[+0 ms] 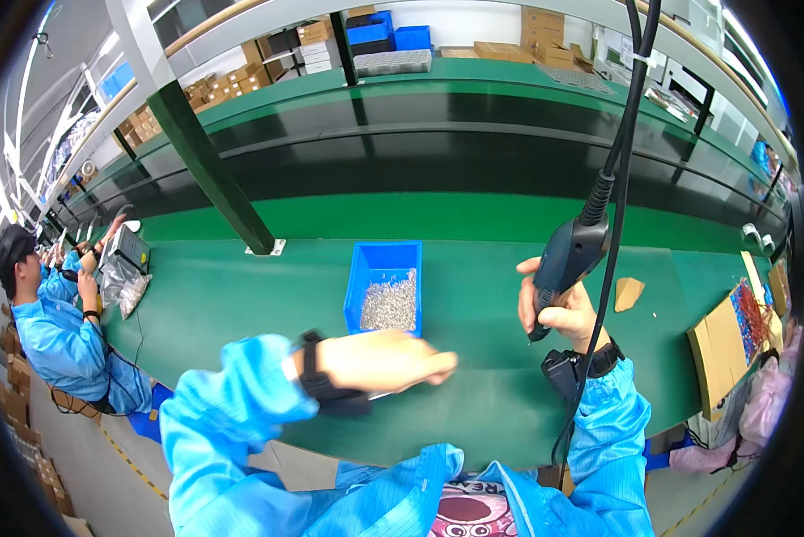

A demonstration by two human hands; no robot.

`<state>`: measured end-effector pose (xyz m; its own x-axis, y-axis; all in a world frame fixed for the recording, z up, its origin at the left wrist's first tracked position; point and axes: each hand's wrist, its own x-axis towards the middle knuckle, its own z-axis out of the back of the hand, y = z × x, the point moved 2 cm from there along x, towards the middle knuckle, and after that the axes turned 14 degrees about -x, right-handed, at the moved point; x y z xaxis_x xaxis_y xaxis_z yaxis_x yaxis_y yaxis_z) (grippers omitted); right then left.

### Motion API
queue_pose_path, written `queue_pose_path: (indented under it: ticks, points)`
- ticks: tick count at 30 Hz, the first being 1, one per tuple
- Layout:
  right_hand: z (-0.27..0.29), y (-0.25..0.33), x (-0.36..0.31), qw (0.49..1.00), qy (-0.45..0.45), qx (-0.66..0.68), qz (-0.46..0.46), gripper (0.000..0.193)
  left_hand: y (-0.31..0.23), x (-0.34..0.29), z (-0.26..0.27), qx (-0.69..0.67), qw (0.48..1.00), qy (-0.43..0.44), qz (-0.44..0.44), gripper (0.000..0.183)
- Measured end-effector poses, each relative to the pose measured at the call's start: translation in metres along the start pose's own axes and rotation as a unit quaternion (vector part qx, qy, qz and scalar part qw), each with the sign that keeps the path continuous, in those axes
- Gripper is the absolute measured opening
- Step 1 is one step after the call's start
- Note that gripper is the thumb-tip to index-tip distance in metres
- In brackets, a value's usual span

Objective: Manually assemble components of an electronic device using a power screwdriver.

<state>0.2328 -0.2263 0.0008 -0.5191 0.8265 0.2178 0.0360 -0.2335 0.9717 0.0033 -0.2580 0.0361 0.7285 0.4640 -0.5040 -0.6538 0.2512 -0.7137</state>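
Note:
A dark electric screwdriver (572, 255) hangs tilted from its black cable, tip pointing down at the table. Around its lower body my right hand (574, 313) is closed. My left hand (388, 360) hovers over the worktop just in front of a blue bin (359, 279), slightly blurred. Its fingers are curled together, and what they hold, if anything, is hidden. Small silvery metal parts (390, 304) fill the near part of that bin. Below the left hand a thin pale edge (379, 395) shows, too covered to name.
The green worktop (491, 403) borders a dark conveyor (473, 161). A green post (209, 166) rises at left. Right lie a torn cardboard piece (628, 294) and an open carton (722, 353) with red wires. A black cable (618, 210) crosses before my right wrist. A co-worker (71, 327) sits left.

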Motion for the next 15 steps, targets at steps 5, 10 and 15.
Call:
queue_pose_path:
  ticks: [5,10,15]
  points:
    - [0.014,0.007,-0.025,0.992,-0.101,-0.028,0.068,0.054,0.003,0.102,-0.015,0.134,0.968,0.044,-0.206,0.013]
    - [0.022,0.019,-0.044,0.986,-0.15,-0.065,0.024,0.075,0.012,0.143,-0.029,0.112,0.943,0.036,-0.312,0.008]
    - [0.011,0.019,-0.05,0.953,-0.278,-0.123,0.019,0.089,0.0,0.055,-0.004,0.155,0.903,-0.251,-0.314,0.01]
